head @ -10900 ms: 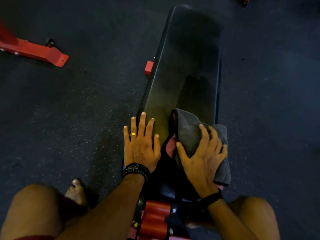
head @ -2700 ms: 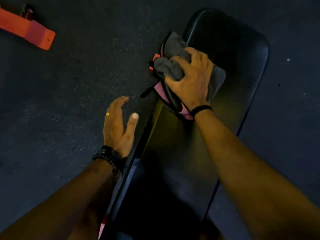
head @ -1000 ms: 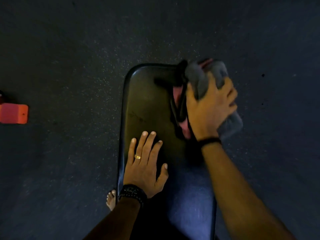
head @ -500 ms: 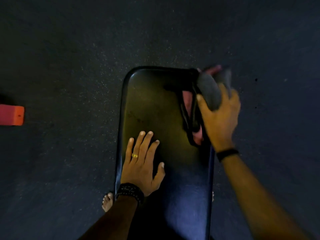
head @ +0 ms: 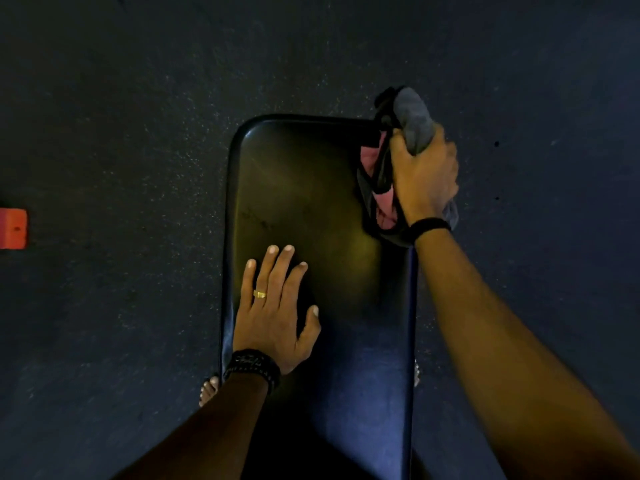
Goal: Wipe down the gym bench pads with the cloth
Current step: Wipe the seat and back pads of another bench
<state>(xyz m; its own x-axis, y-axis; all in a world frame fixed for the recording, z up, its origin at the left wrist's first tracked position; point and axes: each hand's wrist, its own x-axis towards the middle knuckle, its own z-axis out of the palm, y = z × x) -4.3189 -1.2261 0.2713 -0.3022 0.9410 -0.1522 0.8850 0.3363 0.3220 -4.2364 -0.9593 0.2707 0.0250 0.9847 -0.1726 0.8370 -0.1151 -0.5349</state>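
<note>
Wiping seems near its end on this pad (head: 311,209): the right hand (head: 424,178) clamps the bunched cloth (head: 414,119) at its far right corner, left hand (head: 277,306) flat, remaining pads unseen.

No readable text, labels or numbers

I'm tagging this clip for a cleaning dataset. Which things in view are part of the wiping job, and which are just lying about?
Part of the job:
bench pad
cloth, gripped by the right hand
left hand, flat on the pad

Just lying about:
red frame end on the floor
</note>
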